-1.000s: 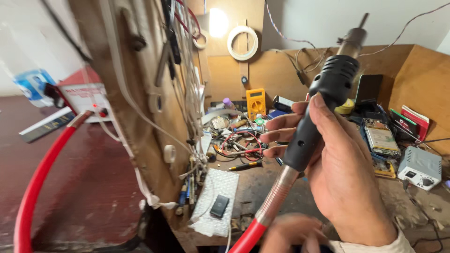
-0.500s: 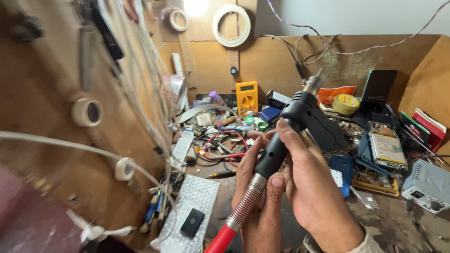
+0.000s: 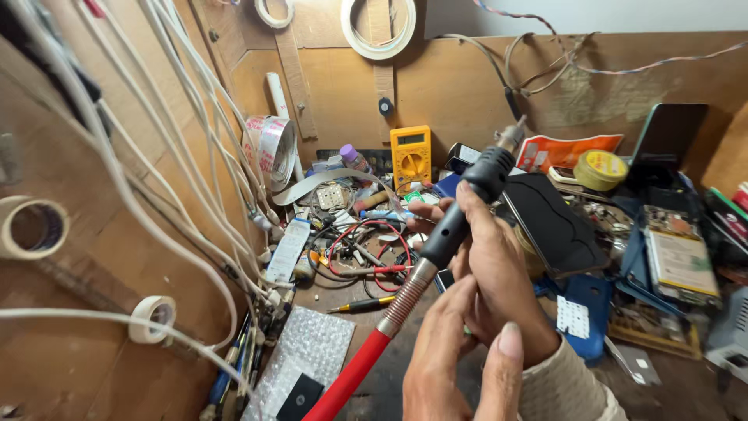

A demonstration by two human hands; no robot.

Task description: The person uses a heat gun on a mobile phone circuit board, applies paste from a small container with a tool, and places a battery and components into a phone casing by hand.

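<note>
A person's right hand [image 3: 499, 273] grips the black handle of a hot-air wand [image 3: 460, 214], its metal nozzle tilted up and away toward the back wall, over a crowded electronics surface [image 3: 436, 374]. The grip is a full wrap: fingers curl around the handle just above the coiled spring collar, where a red hose [image 3: 351, 378] runs down toward the lower frame edge. The left hand [image 3: 448, 362], which a second ago barely showed at the bottom of the view, now rises beside the right wrist, fingers loosely together and holding nothing, close to the collar but not clearly touching it. The view has also swung right and down since then: the red hose loop at the left is gone, and the wand, earlier held high near the wall, now sits lower and nearer the body, above the tangle of red and black wires [image 3: 366, 253]. Judged from this, the tool has been brought from the side into working position over the surface. A yellow multimeter [image 3: 411, 154] stands behind it, a dark phone panel [image 3: 557, 222] just to its right, bubble wrap [image 3: 308, 355] at lower left.
</note>
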